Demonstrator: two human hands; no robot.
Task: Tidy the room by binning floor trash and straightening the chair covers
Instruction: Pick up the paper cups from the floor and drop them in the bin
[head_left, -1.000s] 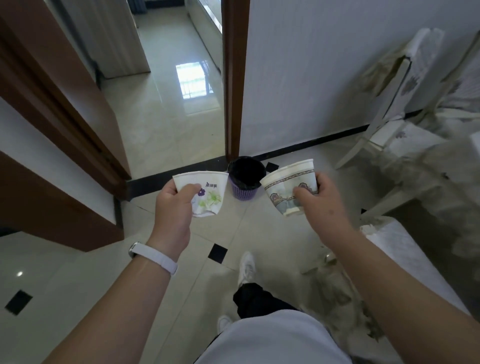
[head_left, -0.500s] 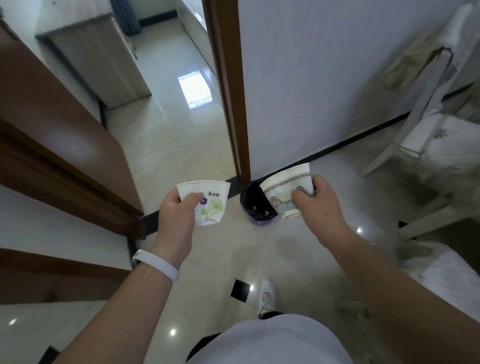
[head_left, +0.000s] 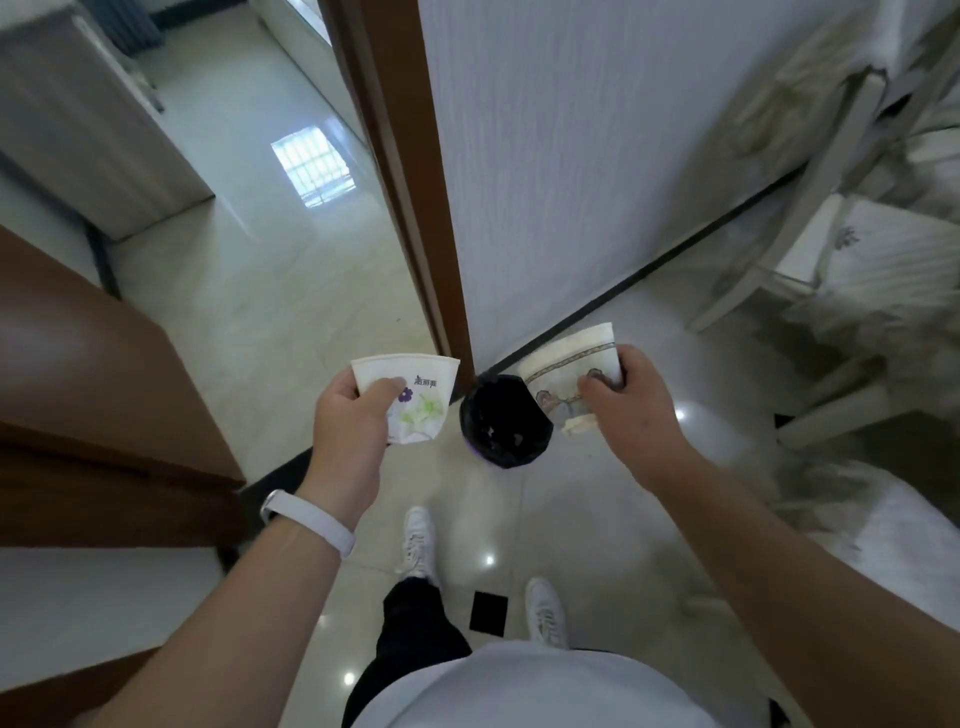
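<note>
Head: left hand (head_left: 348, 423) grips floral cup (head_left: 423, 410), right hand (head_left: 631, 410) bordered cup (head_left: 566, 366), flanking bin rim (head_left: 497, 463).

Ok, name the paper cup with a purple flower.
The white paper cup in the left hand; the right hand holds a cream paper cup with patterned bands.

- Bin (head_left: 506, 423): on the floor (head_left: 597, 519), at the foot of the door frame (head_left: 410, 182), beside the wall (head_left: 571, 156).
- Left hand (head_left: 348, 421): holds the left cup (head_left: 415, 400), left of the bin.
- Right hand (head_left: 631, 410): holds the right cup (head_left: 566, 369), over the bin's right rim.
- Chair (head_left: 831, 234): far right, by the wall.
</note>
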